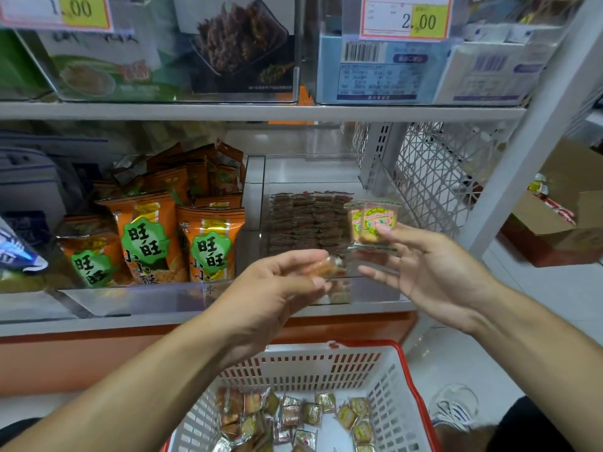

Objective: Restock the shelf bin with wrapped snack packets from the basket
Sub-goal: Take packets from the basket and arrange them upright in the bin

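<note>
A clear shelf bin (313, 171) on the middle shelf holds rows of small brown wrapped packets (303, 223). My right hand (434, 275) pinches two yellow-green wrapped snack packets (373, 223) upright, in front of the bin's right side. My left hand (277, 282) pinches a small orange wrapped packet (321, 267) in its fingertips, just before the bin's front wall. Below, a white basket with a red rim (385, 380) holds several loose wrapped packets (293, 415).
Orange snack bags (208, 243) fill the clear bin to the left. Upper-shelf bins carry price tags (406, 16). A white mesh side panel (437, 177) and a white upright post (535, 132) stand to the right. Cardboard boxes (554, 230) lie on the floor beyond.
</note>
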Available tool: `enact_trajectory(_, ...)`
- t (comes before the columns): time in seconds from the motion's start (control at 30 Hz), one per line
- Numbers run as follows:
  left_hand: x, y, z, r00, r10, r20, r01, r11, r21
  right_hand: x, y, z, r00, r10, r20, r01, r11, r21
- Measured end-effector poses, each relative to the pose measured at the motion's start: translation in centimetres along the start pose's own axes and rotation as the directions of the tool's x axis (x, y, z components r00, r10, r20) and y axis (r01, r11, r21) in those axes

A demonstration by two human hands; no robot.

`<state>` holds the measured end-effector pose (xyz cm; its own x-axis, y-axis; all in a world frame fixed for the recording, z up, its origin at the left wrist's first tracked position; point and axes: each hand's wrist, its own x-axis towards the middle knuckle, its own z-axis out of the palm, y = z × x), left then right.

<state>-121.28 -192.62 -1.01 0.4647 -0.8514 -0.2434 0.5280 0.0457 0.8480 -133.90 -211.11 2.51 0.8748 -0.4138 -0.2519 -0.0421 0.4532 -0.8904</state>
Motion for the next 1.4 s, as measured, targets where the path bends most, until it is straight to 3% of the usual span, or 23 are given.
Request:
enact_trajectory(0.07,-0.2,0.2,0.5,1.0,-0.017,-0.012,0.016,0.999,-0.044,0.0,-0.2,-0.1,0.999,-0.024,0.021,0.024,1.0,-0.012)
enact_trajectory(0.2,-0.4,0.4,0.7,0.995,0.022,-0.096,-0.015,0.997,0.078,-0.2,-0.4,-0.3,0.994,-0.041,0.102,0.049,0.996,-0.07)
enact_trajectory(0.37,-0.1,0.1,0.5,0.974,0.071,-0.213,-0.057,0.996,0.069,-0.4,0.6,0.2,0.988,0.03,0.153,-0.018,0.997,-0.078)
enact_trajectory(0.63,0.1,-0.4,1.0,0.953,0.161,-0.256,-0.143,0.986,0.087,-0.3,2.3,1.5,0.985,0.087,0.148,-0.082,0.996,-0.04)
enact_trajectory(0.77,-0.1,-0.4,1.4,0.954,0.139,-0.265,-0.134,0.99,0.038,-0.4,2.3,1.6,0.98,0.041,0.196,0.001,0.978,-0.208)
enact_trajectory(0.9,-0.3,-0.6,1.4,0.961,0.095,-0.261,-0.071,0.993,0.099,-0.5,2.2,1.2,0.981,-0.092,0.173,0.166,0.857,-0.488)
enact_trajectory(0.97,-0.3,-0.7,1.6,0.962,0.054,-0.267,-0.033,0.996,0.082,-0.5,2.2,1.0,0.983,-0.13,0.126,0.179,0.8,-0.573)
enact_trajectory(1.2,-0.6,-1.8,3.2,0.955,-0.069,-0.288,0.05,0.996,-0.071,-0.6,3.4,1.8,0.979,-0.086,0.187,0.189,0.737,-0.649)
enact_trajectory(1.3,-0.6,-1.7,3.8,0.951,-0.119,-0.286,0.069,0.981,-0.179,-0.6,3.7,2.4,0.972,-0.075,0.222,0.22,0.622,-0.752)
enact_trajectory(1.4,-0.3,-1.7,3.7,0.944,-0.144,-0.295,0.087,0.977,-0.196,-0.8,3.0,2.5,0.938,-0.178,0.297,0.345,0.393,-0.853)
